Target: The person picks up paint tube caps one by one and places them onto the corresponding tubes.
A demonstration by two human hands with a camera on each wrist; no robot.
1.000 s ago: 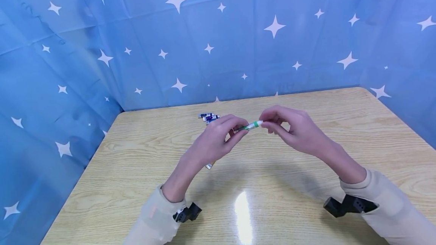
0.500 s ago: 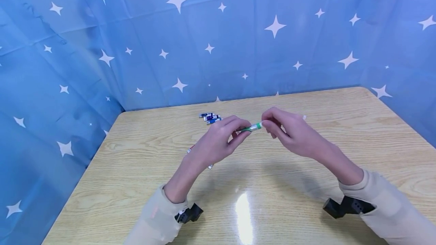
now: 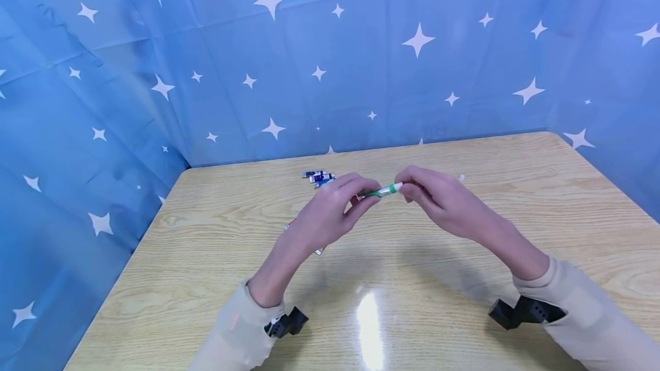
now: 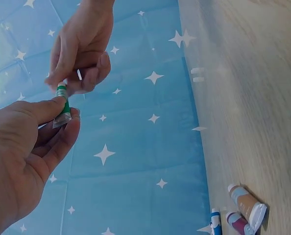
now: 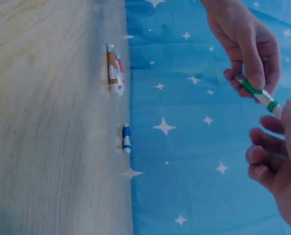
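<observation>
Above the table, both hands meet at a small silver paint tube (image 3: pixel 387 190) with green bands and a white cap end. My left hand (image 3: pixel 332 208) pinches the tube's body between thumb and fingers, close to its flat crimped end. At the other end, the thumb and forefinger of my right hand (image 3: pixel 438 199) pinch the white cap (image 4: pixel 62 84). In the right wrist view the tube slants from the left fingertips down to the right hand, whose other fingers are loosely curled below it.
Blue paint tubes (image 3: pixel 318 178) lie together near the table's back edge. A brown tube (image 4: pixel 247 203) and a dark red one (image 4: pixel 238 223) lie close together on the wooden table (image 3: pixel 206 268). Small white pieces (image 4: pixel 197 74) lie farther right. A blue star-patterned curtain (image 3: pixel 350 44) hangs behind.
Both hands stay at the tube; the right fingers shift slightly at the cap end. A red tube and a small white piece, hidden by the hands a second ago, now show.
</observation>
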